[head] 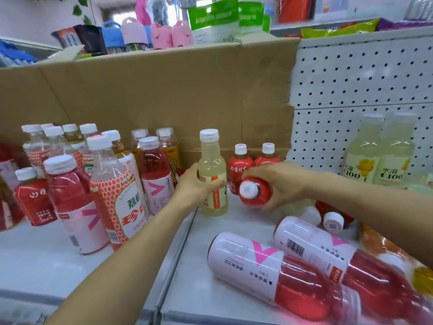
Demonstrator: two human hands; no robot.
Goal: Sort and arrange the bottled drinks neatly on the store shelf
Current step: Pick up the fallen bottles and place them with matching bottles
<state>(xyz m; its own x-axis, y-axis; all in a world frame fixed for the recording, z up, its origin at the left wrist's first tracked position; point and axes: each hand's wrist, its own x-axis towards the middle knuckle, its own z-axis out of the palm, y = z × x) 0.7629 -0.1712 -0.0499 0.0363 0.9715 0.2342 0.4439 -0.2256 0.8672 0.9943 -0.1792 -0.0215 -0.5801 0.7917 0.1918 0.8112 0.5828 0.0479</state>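
My left hand (194, 184) grips a pale yellow bottle (213, 170) that stands upright on the white shelf (206, 233). My right hand (281, 181) holds a small red bottle (256, 191) tipped over, its white cap facing me. Behind it stand two more small red bottles (240, 164). Two large pink-labelled red drinks (269, 266) lie on their sides at the front right. Another small red bottle (332, 219) lies under my right forearm.
Several upright bottles (112, 184) crowd the left shelf section. Two pale C100 bottles (379, 151) stand at the right against the pegboard (351, 78). A cardboard sheet (164, 95) backs the shelf. Orange and yellow bottles (384, 247) lie blurred at far right.
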